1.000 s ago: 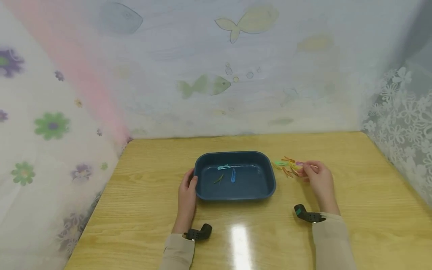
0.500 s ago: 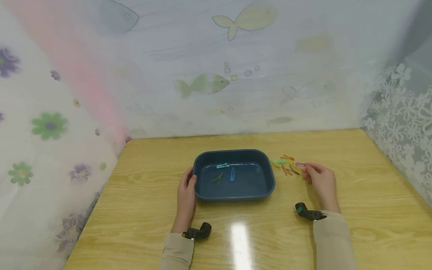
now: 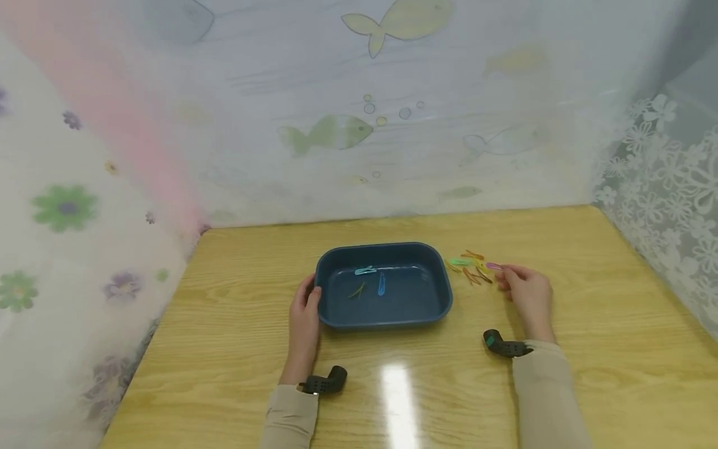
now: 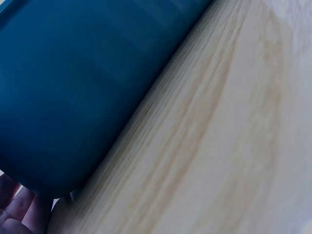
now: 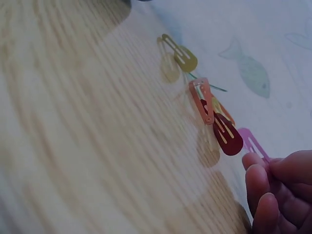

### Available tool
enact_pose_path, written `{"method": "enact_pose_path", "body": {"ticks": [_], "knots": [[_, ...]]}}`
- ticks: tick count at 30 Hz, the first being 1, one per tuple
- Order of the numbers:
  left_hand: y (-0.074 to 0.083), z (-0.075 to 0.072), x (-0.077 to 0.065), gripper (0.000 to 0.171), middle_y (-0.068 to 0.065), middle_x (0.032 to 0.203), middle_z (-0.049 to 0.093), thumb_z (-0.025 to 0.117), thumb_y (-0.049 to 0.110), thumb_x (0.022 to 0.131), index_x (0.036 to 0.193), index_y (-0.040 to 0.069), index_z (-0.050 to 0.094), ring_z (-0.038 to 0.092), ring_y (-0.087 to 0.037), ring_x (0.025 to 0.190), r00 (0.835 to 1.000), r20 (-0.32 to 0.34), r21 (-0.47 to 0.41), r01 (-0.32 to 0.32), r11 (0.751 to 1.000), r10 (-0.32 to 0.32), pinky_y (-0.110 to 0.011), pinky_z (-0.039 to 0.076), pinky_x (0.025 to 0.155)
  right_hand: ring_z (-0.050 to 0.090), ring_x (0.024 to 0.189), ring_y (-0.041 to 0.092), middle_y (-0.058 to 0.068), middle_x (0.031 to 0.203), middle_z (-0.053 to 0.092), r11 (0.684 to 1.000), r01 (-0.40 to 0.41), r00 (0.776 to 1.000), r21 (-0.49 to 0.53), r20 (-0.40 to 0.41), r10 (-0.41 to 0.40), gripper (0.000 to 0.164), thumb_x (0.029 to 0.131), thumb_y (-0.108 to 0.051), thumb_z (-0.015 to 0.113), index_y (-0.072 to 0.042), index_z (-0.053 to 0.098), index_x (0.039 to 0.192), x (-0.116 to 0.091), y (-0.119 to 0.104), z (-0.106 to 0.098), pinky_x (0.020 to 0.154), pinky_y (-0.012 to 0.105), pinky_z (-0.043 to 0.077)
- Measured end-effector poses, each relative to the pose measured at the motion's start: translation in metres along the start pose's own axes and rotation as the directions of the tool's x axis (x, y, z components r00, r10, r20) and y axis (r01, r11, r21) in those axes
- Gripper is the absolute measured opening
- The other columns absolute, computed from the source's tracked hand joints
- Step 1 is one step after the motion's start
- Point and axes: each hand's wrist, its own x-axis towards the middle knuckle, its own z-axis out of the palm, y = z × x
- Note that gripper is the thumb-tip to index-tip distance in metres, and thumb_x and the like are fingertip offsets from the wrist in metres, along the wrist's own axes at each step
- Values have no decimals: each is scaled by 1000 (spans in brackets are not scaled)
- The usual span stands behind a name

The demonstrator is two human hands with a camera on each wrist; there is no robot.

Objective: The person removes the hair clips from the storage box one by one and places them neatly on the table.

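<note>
The pink clip (image 5: 255,145), right of centre in the head view, is pinched between the right hand's (image 3: 526,296) thumb and fingertips, its broad rounded end left free. It looks thin and smooth, so it is probably very light, stiff but springy, hard to break yet apt to slip. The end now held seems a sound place; pressing mid-body might make it snap. Just beside it, more clips, such as a dark red clip (image 5: 228,139), overlap loosely on the table (image 3: 224,312). At the centre, the blue tray (image 3: 387,316) holds three clips; it seems rigid and fairly light, steadied by the left hand (image 3: 305,318) gripping its left end.
</note>
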Motion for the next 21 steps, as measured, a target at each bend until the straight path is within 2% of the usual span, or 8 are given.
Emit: {"method": "enact_pose_path", "body": {"ticks": [9,16,21], "knots": [[4,-1,2,34,3,126,47,45,27,93,126,19,49,39,-10,118,999,16,-40,39,998,-38,-31,30,99,61,71,7,10,101,64,999,-4,1000,-39,-5,4,38,93,-27,44,-4,55,121,3,-4,1,55,19,49],[31,1,-10,35,-8,127,47,43,17,94,127,7,46,40,-17,117,998,44,-36,35,999,-33,-35,31,99,59,69,4,6,102,63,996,-56,998,-63,-1,56,39,93,-29,42,-7,53,124,3,-1,-6,49,19,46],[10,-2,-2,34,0,126,48,45,25,93,126,16,48,40,-13,117,999,16,-17,32,999,-31,-34,31,99,58,71,8,10,103,63,994,-23,1000,-105,-2,23,40,93,-30,42,-7,52,125,0,-3,2,48,19,44]]}}
